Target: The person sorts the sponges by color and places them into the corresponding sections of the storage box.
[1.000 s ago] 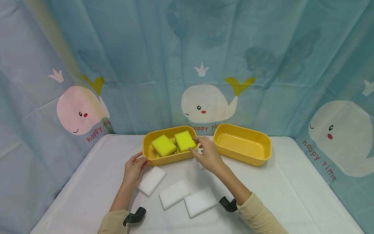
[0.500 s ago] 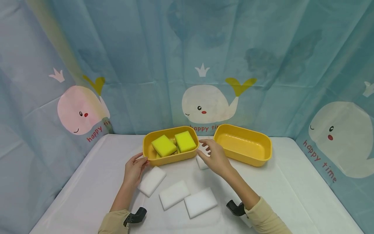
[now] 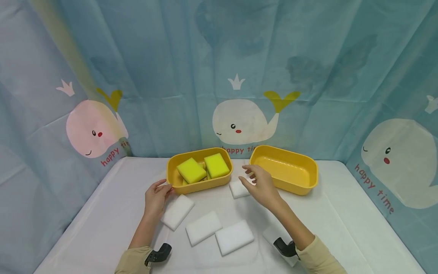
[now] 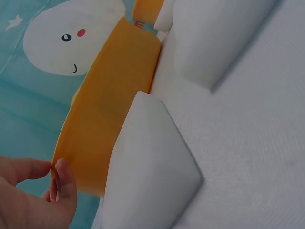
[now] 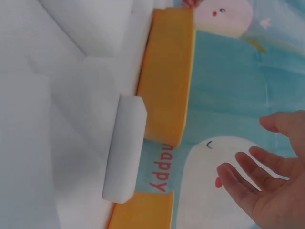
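Observation:
My left hand (image 3: 156, 199) pinches the near left rim of a yellow bin (image 3: 202, 186), thumb on one side of the wall and fingers on the other in the left wrist view. Inside that bin lie bright yellow sponges, with a left sponge (image 3: 191, 171) and a right sponge (image 3: 217, 166) on top and others partly hidden below. My right hand (image 3: 263, 187) hovers with loosely bent, spread fingers and nothing in them. Beneath it is a white sponge block (image 3: 238, 189), partly covered by the hand in the head view.
A second yellow bin (image 3: 285, 167) stands at the back right, with nothing in it. More white blocks lie toward the front: one by the left hand (image 3: 178, 212), two in the middle (image 3: 204, 228), (image 3: 234, 237), and one under the right forearm (image 3: 273, 238). A whale-print curtain (image 3: 164, 76) hangs behind.
My right hand has drawn away from the right end of the sponge-filled bin, moving right and toward me. The block beneath it shows more now. My left hand keeps its place on the rim.

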Available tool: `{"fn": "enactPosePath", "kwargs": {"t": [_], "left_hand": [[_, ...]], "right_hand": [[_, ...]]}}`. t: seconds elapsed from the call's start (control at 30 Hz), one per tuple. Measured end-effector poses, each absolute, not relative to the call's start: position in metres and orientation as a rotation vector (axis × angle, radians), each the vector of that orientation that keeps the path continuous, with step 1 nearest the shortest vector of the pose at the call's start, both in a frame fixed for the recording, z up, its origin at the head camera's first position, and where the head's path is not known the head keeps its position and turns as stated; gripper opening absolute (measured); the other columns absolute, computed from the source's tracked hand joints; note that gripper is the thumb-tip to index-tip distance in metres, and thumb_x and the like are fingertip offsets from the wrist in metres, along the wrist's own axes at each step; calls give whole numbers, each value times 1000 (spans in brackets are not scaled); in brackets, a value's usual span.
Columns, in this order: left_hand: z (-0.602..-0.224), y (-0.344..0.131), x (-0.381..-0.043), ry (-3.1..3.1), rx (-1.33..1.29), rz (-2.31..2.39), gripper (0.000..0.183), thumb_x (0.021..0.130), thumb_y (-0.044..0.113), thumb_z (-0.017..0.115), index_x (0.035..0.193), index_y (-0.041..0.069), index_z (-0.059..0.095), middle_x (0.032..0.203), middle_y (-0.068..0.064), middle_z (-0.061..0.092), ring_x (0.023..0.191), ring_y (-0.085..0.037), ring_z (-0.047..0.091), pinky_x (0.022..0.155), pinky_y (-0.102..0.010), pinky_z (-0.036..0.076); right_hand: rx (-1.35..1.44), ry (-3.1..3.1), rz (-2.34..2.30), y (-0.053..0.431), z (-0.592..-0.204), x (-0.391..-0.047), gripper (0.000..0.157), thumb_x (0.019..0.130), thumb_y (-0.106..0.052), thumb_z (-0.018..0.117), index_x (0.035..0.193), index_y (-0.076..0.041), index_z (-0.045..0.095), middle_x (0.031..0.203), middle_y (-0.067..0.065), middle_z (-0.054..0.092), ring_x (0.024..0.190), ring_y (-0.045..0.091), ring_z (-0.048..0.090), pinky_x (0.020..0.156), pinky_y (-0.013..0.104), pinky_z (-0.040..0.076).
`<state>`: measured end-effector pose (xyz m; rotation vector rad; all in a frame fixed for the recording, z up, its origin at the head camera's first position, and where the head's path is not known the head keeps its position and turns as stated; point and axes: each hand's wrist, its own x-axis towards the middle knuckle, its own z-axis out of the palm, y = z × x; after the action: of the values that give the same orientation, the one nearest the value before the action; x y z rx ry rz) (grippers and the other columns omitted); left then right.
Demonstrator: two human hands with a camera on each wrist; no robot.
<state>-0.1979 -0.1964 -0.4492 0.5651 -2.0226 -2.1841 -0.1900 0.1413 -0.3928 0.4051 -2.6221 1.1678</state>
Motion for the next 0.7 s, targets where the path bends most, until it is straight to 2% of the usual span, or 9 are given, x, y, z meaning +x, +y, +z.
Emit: {"fn": "enactPosePath", "kwargs": {"t": [0.17,0.4,0.7], "left_hand": [[-447,-197,-196,-2063,548,-2110,51,106,5,60,153,-7,42,104,-6,62,79,-1,68,81,-14,60],[-443,-196,-194,-2106,516,-2020,49,105,6,62,150,-9,45,105,-9,59,76,-1,67,79,-17,61],[-440,-193,-193,-2240,453,-1819,42,105,10,64,142,-7,53,104,-10,63,77,-6,70,71,-12,58]], "right_hand": [[389,-2612,1161,149,-395,-188,39,97,-13,77,132,0,68,114,15,71,100,34,69,89,46,64],[394,-2584,1193,161,-396,-188,37,97,-9,77,130,3,68,113,19,70,99,36,69,89,51,63],[386,-2540,1143,180,-398,-188,37,95,-6,78,128,6,68,110,19,71,94,33,72,84,47,65]]}}
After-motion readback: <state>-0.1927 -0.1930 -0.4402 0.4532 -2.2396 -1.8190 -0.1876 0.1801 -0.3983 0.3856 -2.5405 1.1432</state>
